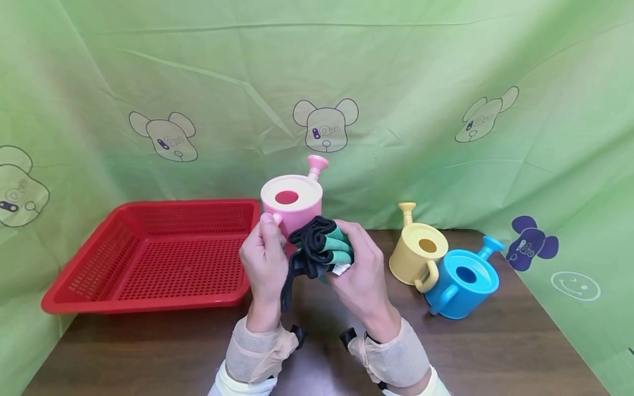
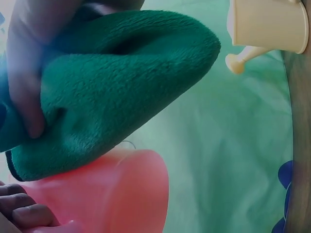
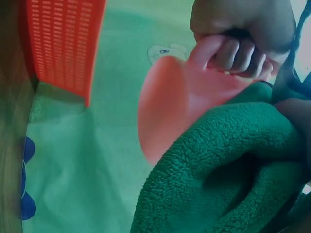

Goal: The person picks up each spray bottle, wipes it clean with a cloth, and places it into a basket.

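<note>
Both forearms (image 1: 422,381) rise from the lower edge of the head view and lean inward, their wrists (image 1: 263,318) bound in pale wraps (image 1: 255,351) above white sleeve ends (image 1: 241,386). The left hand (image 1: 264,258) is clenched in a grip, its thumb (image 1: 269,232) raised and its fingers (image 3: 240,59) tightly curled. Near it, the right hand (image 1: 362,270) bends inward, its fingers curled in a hold, its back towards the head camera

The head camera looks forward and down from above the fingers (image 3: 226,54); the sideways-turned wrist cameras, close behind them, share the pink watering can (image 2: 138,194).
</note>
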Demonstrator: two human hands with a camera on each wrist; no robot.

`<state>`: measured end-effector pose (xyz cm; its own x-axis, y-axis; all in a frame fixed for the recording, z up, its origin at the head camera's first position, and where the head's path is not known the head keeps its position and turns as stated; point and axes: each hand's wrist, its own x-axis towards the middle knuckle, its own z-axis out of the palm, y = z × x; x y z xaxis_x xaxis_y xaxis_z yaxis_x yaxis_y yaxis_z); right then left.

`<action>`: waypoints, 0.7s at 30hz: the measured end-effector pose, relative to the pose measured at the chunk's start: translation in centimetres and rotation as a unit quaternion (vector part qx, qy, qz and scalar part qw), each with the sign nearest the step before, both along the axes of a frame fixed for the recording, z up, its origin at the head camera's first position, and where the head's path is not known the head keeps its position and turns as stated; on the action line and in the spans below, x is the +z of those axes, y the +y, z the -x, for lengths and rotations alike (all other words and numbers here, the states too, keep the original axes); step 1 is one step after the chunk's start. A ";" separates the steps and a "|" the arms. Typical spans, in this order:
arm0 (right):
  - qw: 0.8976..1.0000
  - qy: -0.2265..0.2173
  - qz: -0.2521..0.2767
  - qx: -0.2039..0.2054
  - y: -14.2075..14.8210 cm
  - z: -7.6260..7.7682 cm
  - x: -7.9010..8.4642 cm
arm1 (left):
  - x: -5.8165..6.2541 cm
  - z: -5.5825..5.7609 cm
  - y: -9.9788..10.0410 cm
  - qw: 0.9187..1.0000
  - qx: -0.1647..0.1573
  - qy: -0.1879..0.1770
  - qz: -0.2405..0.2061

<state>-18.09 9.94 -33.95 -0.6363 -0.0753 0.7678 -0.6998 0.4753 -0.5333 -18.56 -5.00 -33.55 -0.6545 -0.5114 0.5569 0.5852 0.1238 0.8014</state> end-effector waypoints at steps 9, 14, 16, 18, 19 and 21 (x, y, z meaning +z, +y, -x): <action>0.999 0.000 -0.030 0.021 0.9 0.6 0.2 | 0.7 -0.3 -0.9 0.998 -0.030 -0.040 -0.023; 0.999 0.002 -0.041 0.025 1.3 0.7 0.2 | 0.9 -0.4 -1.3 0.995 -0.060 -0.058 -0.053; 0.999 0.002 -0.046 0.028 1.5 0.7 0.2 | 1.0 -0.5 -1.5 0.994 -0.065 -0.061 -0.062; 0.998 0.001 -0.053 0.033 1.6 0.8 0.3 | 1.1 -0.6 -1.7 0.993 -0.069 -0.065 -0.071; 0.998 0.000 -0.057 0.035 1.7 0.8 0.3 | 1.2 -0.6 -1.8 0.992 -0.070 -0.068 -0.075; 0.997 -0.003 -0.066 0.039 1.9 0.9 0.3 | 1.3 -0.7 -1.9 0.991 -0.072 -0.071 -0.082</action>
<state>-18.97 11.80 -33.63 -0.6297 -0.2248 0.7436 -0.7339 0.4860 -0.4746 -17.87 -6.93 -32.29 -0.7935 -0.4827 0.3706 0.4671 -0.0927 0.8793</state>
